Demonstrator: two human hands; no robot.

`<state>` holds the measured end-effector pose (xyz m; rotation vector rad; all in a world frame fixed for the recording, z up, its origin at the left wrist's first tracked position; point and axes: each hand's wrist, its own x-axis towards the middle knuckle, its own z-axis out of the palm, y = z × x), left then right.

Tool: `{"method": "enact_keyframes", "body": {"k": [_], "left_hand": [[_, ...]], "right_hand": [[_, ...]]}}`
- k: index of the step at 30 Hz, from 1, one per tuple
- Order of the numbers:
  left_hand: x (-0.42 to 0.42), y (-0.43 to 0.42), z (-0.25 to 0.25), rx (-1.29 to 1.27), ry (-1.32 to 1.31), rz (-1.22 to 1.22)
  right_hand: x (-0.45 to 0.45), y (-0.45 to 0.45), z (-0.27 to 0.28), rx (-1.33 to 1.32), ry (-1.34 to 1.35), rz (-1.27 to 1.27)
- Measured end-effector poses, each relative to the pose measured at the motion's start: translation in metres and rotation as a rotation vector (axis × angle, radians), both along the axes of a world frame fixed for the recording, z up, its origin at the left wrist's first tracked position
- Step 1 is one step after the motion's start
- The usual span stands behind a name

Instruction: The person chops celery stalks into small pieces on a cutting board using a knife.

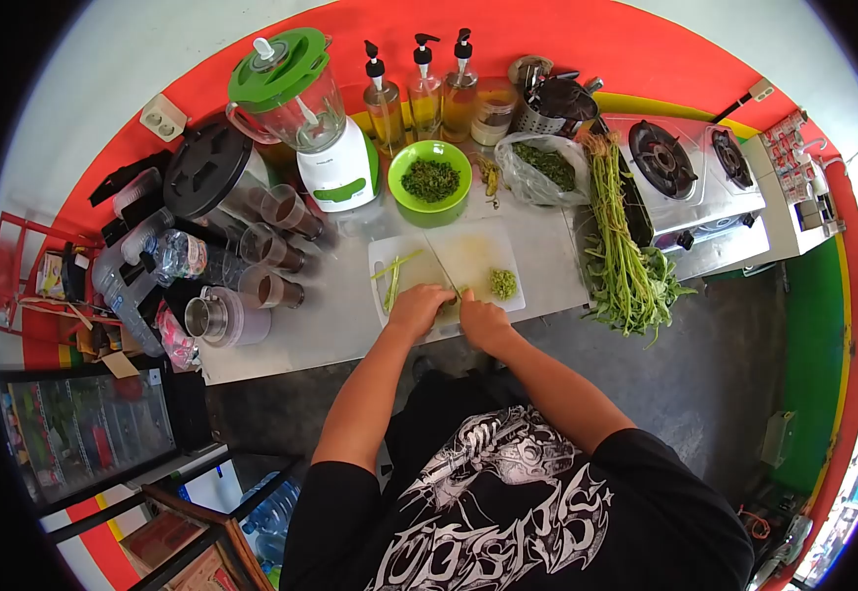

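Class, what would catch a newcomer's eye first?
Probably the white blender with green lid, at the silver metal counter's back. Then the leafy green bundle overhanging the counter beside the silver gas stove. Centrally, the bare left hand and right hand at the white cutting board's near edge.

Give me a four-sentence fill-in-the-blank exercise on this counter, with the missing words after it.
1. The right hand grips a ____.
2. On the cutting board, long stem pieces lie on the ____ side, a chopped pile on the right.
3. The blender has a ____ lid.
4. Exactly ____ pump bottles stand near the wall.

Missing words: knife; left; green; three.
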<state>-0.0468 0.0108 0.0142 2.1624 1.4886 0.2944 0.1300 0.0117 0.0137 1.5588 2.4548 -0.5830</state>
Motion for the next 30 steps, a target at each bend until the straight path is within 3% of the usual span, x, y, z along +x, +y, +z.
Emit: {"method": "enact_keyframes", "body": {"k": [6, 13, 18, 30], "left_hand": [[0.002, -0.001, 0.003, -0.113, -0.137, 0.105], [0.004, 0.004, -0.003, -0.071, -0.095, 0.120], [0.008, 0.008, 0.003, -0.232, -0.024, 0.200], [0.020, -0.008, 0.000, -0.071, -0.040, 0.294]], "right_hand": [[0.000, -0.008, -0.004, -0.051, -0.037, -0.054], [-0.002, -0.007, -0.002, -0.054, -0.061, -0.075], [-0.001, -0.005, -0.002, -0.002, -0.044, -0.035], [0.000, -0.004, 0.003, -0.093, -0.051, -0.045]]}}
